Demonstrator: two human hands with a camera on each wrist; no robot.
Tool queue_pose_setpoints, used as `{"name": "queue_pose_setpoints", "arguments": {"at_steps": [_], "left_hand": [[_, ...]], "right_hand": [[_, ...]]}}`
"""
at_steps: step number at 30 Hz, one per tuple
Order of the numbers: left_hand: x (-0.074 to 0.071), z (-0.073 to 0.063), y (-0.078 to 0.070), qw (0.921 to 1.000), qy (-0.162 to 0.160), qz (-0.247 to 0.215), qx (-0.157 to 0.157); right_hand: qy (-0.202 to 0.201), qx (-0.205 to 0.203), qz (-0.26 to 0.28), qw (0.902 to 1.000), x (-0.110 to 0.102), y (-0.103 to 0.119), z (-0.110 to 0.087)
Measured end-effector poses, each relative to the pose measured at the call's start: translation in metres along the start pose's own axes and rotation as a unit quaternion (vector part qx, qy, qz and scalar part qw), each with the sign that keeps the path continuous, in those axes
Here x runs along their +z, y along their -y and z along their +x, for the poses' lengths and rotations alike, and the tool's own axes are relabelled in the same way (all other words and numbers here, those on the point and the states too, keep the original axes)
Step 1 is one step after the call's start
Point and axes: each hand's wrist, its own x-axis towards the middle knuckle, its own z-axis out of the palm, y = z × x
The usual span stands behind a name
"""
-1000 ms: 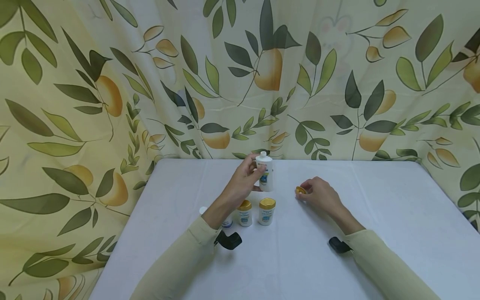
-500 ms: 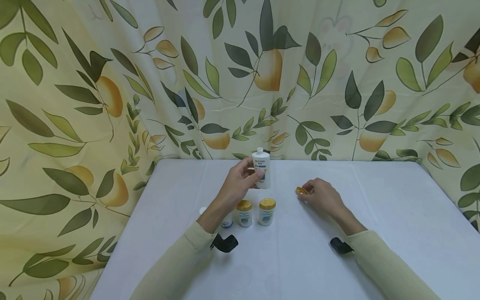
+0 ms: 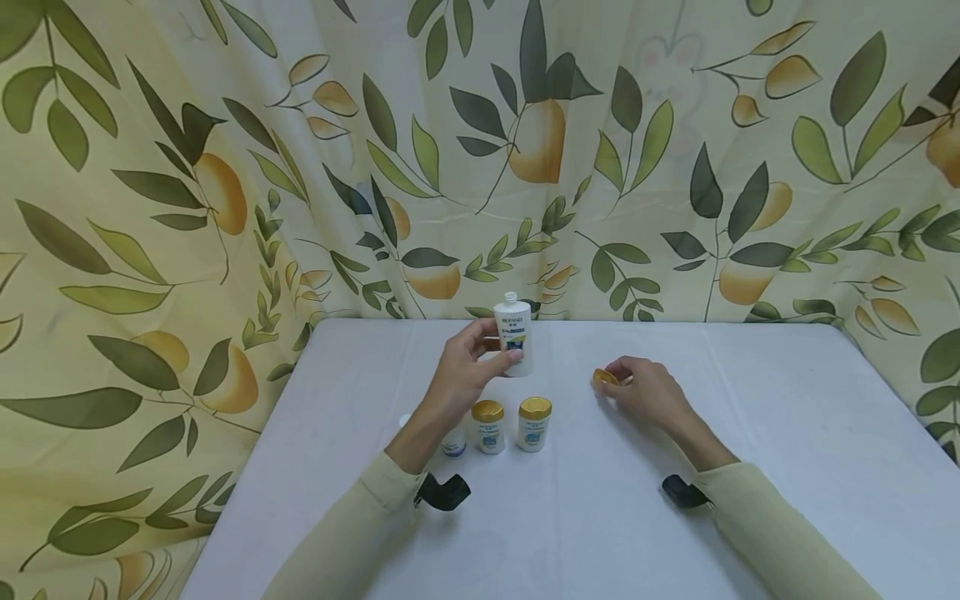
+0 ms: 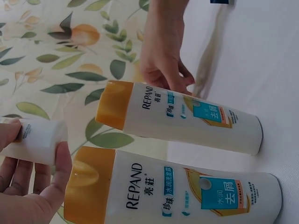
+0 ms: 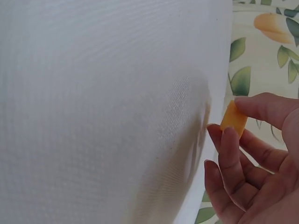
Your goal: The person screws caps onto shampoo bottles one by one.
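In the head view my left hand (image 3: 463, 362) holds a white shampoo bottle (image 3: 513, 325) upright above the table. Its narrow white neck is uncapped and its printed label faces the camera. The left wrist view shows the fingers curled round the bottle's lower part (image 4: 39, 142). To the right, my right hand (image 3: 651, 389) pinches a small orange-gold cap (image 3: 604, 378) low over the cloth. Thumb and fingertips grip the cap (image 5: 234, 120) in the right wrist view. Two white shampoo bottles with gold caps, a left one (image 3: 491, 431) and a right one (image 3: 533, 427), stand nearer me.
A white bottle with a blue base (image 3: 453, 445) stands left of the gold-capped pair, partly hidden by my left wrist. A white rounded top (image 3: 405, 420) shows beyond the forearm. A leaf-and-fruit patterned curtain (image 3: 480, 150) hangs behind the white-covered table (image 3: 600, 517).
My left hand has shifted left and slightly up with the shampoo bottle, whose label has turned further toward the camera. The right hand, still pinching the cap, has barely moved.
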Motion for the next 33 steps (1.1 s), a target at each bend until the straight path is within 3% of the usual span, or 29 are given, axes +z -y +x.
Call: {"name": "queue_pose_setpoints", "arguments": {"at_steps": [7,16,24,33], "left_hand": [[-0.003,-0.005,0.001,0.9993,-0.025,0.018,0.022],[-0.005,-0.008,0.002,0.9988,-0.031,0.018,0.034],[-0.004,-0.012,0.0,0.9979,-0.037,0.024,0.046],[-0.003,-0.019,-0.002,0.9982,-0.041,0.025,0.037]], "right_hand": [[0.007,-0.007,0.031,0.9995,-0.001,0.002,-0.001],[0.011,-0.028,0.113,0.9931,-0.005,0.001,-0.003],[0.001,-0.031,0.139,0.9898,-0.011,0.004,-0.004],[-0.006,-0.026,0.153,0.9879,-0.021,0.019,-0.009]]}}
